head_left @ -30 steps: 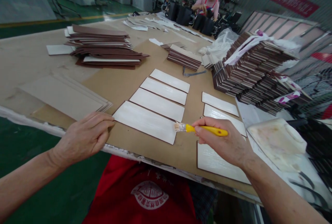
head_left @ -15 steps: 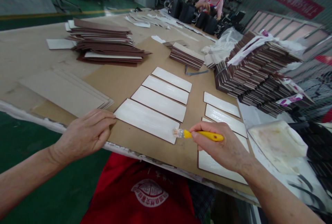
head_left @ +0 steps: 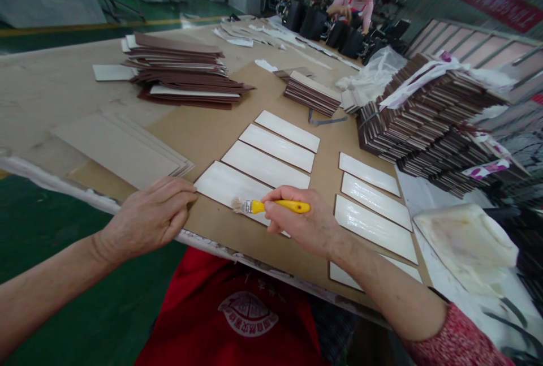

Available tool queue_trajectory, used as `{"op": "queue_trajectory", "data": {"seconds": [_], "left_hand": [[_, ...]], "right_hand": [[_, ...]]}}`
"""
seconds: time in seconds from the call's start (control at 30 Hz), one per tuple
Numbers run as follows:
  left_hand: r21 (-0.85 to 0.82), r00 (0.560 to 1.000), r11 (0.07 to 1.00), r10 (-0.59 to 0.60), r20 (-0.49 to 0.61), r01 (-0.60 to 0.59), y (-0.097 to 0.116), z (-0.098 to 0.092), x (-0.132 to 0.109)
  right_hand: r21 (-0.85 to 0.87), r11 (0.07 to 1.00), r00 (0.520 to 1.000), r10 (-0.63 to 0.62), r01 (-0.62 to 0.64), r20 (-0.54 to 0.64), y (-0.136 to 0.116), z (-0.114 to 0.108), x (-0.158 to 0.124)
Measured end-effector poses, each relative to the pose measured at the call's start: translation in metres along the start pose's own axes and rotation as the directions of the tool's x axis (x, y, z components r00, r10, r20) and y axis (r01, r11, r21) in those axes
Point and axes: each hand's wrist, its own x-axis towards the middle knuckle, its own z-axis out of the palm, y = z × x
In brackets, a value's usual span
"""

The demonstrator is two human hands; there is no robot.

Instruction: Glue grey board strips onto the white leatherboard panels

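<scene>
My right hand [head_left: 297,216] grips a paintbrush [head_left: 280,206] by its yellow handle. The bristles rest on the near edge of the closest white panel [head_left: 220,182], left of its middle; my hand hides part of its right end. At that panel's left corner, the curled fingers of my left hand [head_left: 155,210] hold it against the table. Beyond it lie several similar long white panels [head_left: 267,163] with dark edges, side by side. To the right is a second row of panels [head_left: 375,227], glossy and wet-looking; my right forearm covers part of the nearest one.
Thin grey-beige sheets [head_left: 123,148] lie left. Behind are a loose stack of brown pieces [head_left: 182,72] and a smaller pile [head_left: 311,94]. Tall bundles of boards [head_left: 436,111] stand right, near a whitish container [head_left: 466,241]. A person [head_left: 354,4] works at the far end.
My right hand has moved the brush leftward along the nearest panel, from its right end to left of its middle. My left hand stays at the panel's corner. The view has shifted slightly.
</scene>
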Motion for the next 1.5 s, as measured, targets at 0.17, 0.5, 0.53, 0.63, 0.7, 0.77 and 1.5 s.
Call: {"op": "queue_trajectory", "data": {"seconds": [0.17,0.5,0.53,0.63,0.7,0.77,1.5], "left_hand": [[-0.013,0.999,0.999,-0.04,0.014,0.04,0.0,0.0,-0.001],[-0.014,1.0,1.0,-0.024,0.015,0.024,-0.002,0.004,-0.003],[-0.013,1.0,1.0,-0.019,0.011,0.02,-0.002,0.004,-0.003],[-0.043,1.0,0.999,-0.024,-0.016,0.023,-0.002,0.004,-0.003],[-0.075,0.999,0.997,-0.035,-0.029,0.033,-0.002,0.005,-0.003],[-0.093,0.998,0.995,-0.045,-0.036,0.041,-0.001,0.006,-0.002],[-0.061,0.998,0.998,0.014,-0.056,-0.017,0.002,0.001,0.003]], "right_hand": [[0.074,0.997,0.989,0.038,-0.027,-0.146,-0.004,-0.035,-0.002],[-0.184,0.97,0.982,0.133,-0.157,-0.138,0.004,-0.041,-0.022],[-0.174,0.973,0.983,0.132,-0.152,-0.125,0.003,-0.035,-0.017],[-0.139,0.982,0.989,0.117,-0.129,-0.094,-0.001,-0.017,0.002],[-0.116,0.989,0.994,0.083,-0.091,-0.074,-0.005,-0.008,0.016],[-0.1,0.994,0.998,0.034,-0.04,-0.06,-0.01,-0.001,0.029],[-0.028,0.998,0.997,0.058,-0.06,-0.043,-0.015,-0.01,0.056]]}}
